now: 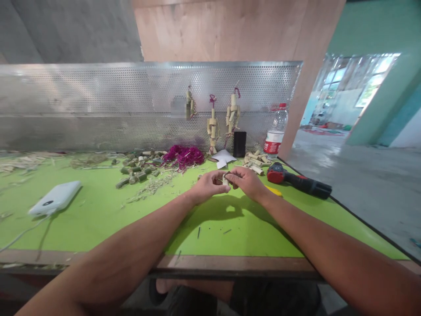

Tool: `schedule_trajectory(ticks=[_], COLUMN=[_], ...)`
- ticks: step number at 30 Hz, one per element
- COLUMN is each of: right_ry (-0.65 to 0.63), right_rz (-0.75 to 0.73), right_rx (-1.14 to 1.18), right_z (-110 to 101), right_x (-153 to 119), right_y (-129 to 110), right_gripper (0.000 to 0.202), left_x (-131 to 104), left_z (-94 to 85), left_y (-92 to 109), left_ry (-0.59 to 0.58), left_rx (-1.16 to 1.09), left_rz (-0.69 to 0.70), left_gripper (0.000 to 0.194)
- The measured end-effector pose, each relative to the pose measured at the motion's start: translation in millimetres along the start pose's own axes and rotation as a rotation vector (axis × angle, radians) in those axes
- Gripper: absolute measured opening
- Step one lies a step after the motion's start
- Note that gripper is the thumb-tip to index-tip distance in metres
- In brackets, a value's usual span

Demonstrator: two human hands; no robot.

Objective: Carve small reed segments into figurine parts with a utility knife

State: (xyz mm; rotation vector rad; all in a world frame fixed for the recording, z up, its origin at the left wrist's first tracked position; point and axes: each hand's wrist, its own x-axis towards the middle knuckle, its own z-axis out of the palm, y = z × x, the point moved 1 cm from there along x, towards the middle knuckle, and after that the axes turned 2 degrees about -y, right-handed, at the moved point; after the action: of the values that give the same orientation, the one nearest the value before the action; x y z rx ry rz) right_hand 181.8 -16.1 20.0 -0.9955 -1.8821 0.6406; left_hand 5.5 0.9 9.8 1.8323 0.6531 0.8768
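Note:
My left hand (209,188), held above the green table top, is closed around a short pale piece of wooden stick (225,180). My right hand (246,183) meets it from the other side, its thumb and fingers pinched at the top of the piece. Something small and dark shows between those fingertips, too small to name. Partly hidden behind my right wrist is a yellow object (274,191). Beyond the hands lie a white paper shape (223,158) and a pile of pale peeled stick pieces (255,162).
A cordless power tool (299,181) lies at right; behind it stands a bottle (275,131). Jointed stick figures (212,125) lean on the perforated metal panel (98,101). Purple string (184,156), bark-covered pieces (133,173) and shavings are left of centre; a white power bank (55,198) is farther left.

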Motion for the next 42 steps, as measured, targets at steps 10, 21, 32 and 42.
schedule_trajectory(ticks=[10,21,32,42], right_ry=[0.007,-0.027,-0.010,-0.001], right_rz=[0.013,0.016,0.092,0.068], right_rx=[-0.067,-0.030,-0.017,-0.014], right_z=[-3.4,0.6,-1.9,1.4], right_x=[2.6,3.7,2.8,0.5], right_y=[3.2,10.0,9.1,3.3], right_gripper=[0.032,0.034,0.032,0.033], left_x=[-0.3,-0.3,4.4,2.1], left_z=[0.3,0.4,1.7,0.6], left_y=[1.3,5.4,-7.8,-1.3], left_ry=[-0.048,0.037,-0.046,-0.005], left_rx=[0.095,0.153,0.080,0.106], left_rz=[-0.018,-0.062,-0.032,-0.033], left_gripper=[0.045,0.047,0.043,0.045])
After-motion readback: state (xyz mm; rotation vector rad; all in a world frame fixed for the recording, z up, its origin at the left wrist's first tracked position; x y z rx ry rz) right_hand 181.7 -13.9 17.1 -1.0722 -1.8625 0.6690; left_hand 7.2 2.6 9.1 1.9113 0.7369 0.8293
